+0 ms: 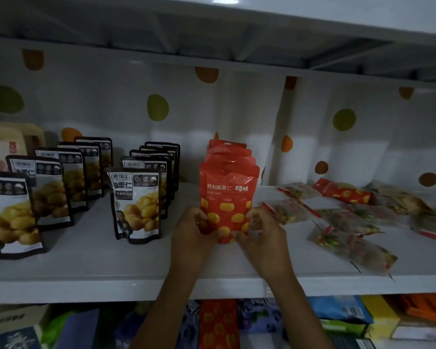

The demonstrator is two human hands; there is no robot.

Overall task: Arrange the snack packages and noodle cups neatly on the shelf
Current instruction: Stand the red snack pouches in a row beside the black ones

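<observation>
The person is standing a red pouch (228, 195) upright near the middle of the shelf (161, 280), at the front of a short file of matching pouches (227, 152) running back toward the dotted backing (157, 107). The left hand (195, 229) is gripping its lower left edge and the right hand (263, 235) its lower right edge. The fingers (252, 217) of both are curling round the bottom corners, so the pouch is being pinched from both sides. Its base is sitting on the shelf board or just above it (the hands are hiding the contact, so I cannot tell which).

To the left, two files of black pouches (134, 205) are standing in order. To the right, clear packets (347, 220) and a stray red pouch (342, 191) are lying flat and scattered, several overlapping. No noodle cups are showing on this shelf.

I am judging the step in hand to be squaring this front pouch with its file. The next move is calling for a slow release with both hands at once, since a soft pouch like this may be tipping forward the moment support goes. After that, the stray red pouch looks the natural one to fetch, with the clear packets waiting to be gathered into a file of their own.
</observation>
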